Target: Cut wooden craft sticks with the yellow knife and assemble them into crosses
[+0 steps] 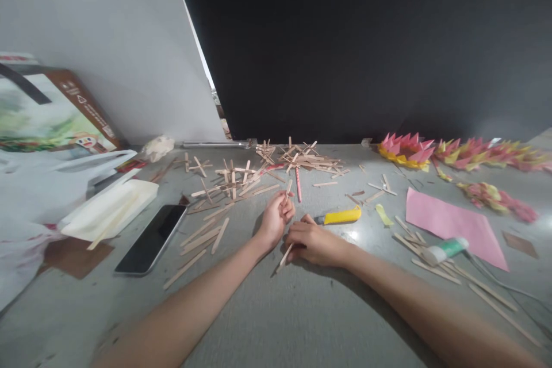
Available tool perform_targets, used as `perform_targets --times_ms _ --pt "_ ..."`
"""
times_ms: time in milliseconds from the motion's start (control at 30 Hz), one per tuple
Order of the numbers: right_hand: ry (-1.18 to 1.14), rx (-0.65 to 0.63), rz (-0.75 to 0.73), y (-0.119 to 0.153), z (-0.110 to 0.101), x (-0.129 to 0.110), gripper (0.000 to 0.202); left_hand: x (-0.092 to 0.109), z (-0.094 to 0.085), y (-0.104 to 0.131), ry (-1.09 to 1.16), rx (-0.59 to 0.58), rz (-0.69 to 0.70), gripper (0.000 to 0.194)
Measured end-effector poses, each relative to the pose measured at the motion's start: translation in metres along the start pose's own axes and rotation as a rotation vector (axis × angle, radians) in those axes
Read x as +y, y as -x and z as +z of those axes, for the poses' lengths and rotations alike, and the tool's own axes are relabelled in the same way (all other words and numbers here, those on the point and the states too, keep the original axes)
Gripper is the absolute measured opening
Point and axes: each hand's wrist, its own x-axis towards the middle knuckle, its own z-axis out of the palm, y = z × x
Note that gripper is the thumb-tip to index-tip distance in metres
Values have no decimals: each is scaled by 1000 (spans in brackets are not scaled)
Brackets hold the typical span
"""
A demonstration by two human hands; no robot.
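One wooden stick [288,191] is pinched in the left hand [275,219], tip up toward the table's [259,322] far edge. A second stick [283,259] is gripped in the right hand [308,240], angled down toward the near edge. Fingers are curled on both; hands are close together, contact can't be told. Step in hand, as judged: single sticks being handled, one per hand. For the next move, a firm pinch on each seems called for, with the yellow cutter [342,216] just past the right hand avoided.

Further out: crossed sticks [317,162] are heaped by the far edge, loose sticks [200,241] are laid left of the hands. Toward the left edge, a phone [150,238] is set down near a white tray [144,194]. Toward the right edge, pink paper [452,221] is overlapped by a white-and-green tube [452,248]; folded-paper flowers [405,150] are placed near the far right corner.
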Motion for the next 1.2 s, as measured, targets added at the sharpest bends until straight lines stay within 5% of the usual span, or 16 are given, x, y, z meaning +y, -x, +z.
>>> perform_targets --times_ms 100,167,300,400,600,1200 --pt "-1 93 -33 1 4 1 7 -1 -1 -2 -29 -7 12 21" --pt "-71 293 2 2 4 4 11 -3 -2 -2 -53 -5 17 23" --pt "-301 854 319 4 -3 13 21 -9 -2 3 -307 -95 37 34" --pt "-442 1085 528 2 -9 21 31 -11 -1 10 -690 -204 139 36" --pt "-618 979 480 -3 -8 26 34 -8 -1 13 -846 -247 229 39" --pt "-618 1019 533 -3 -8 28 40 -9 -2 12 -869 -297 223 42"
